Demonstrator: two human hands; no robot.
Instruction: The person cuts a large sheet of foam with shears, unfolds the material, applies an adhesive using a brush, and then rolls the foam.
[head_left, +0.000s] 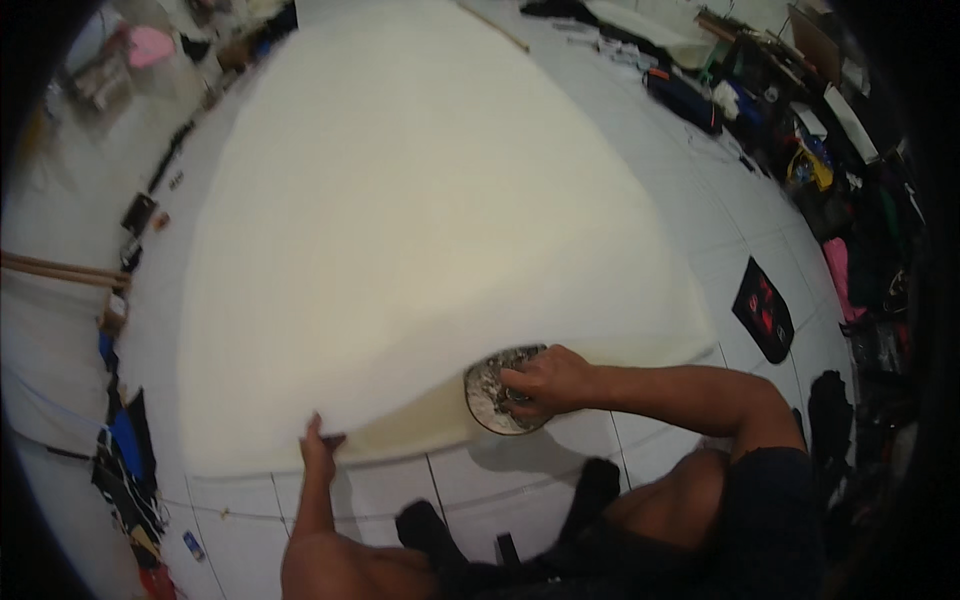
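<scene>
A large cream sheet (430, 200) covers much of the tiled floor before me. Along its near edge, a darker yellowish strip (410, 425) shows between my hands. My left hand (318, 447) rests at that edge, fingers spread apart on the sheet. With bent fingers my right hand (550, 382) grips a round, dark-rimmed container (488, 395) by its right side. Its inside looks mottled grey and white, crusted. The container is over the sheet's near edge and casts a shadow on the tiles. Whether the fingers also hold something inside it, I cannot tell.
A black cloth piece with a red print (764, 310) lies right of the sheet. Clothes and mixed items (810, 150) pile along the right wall. Scraps and a blue piece (127, 440) line the left wall. A thin stick (495, 27) lies at the far edge.
</scene>
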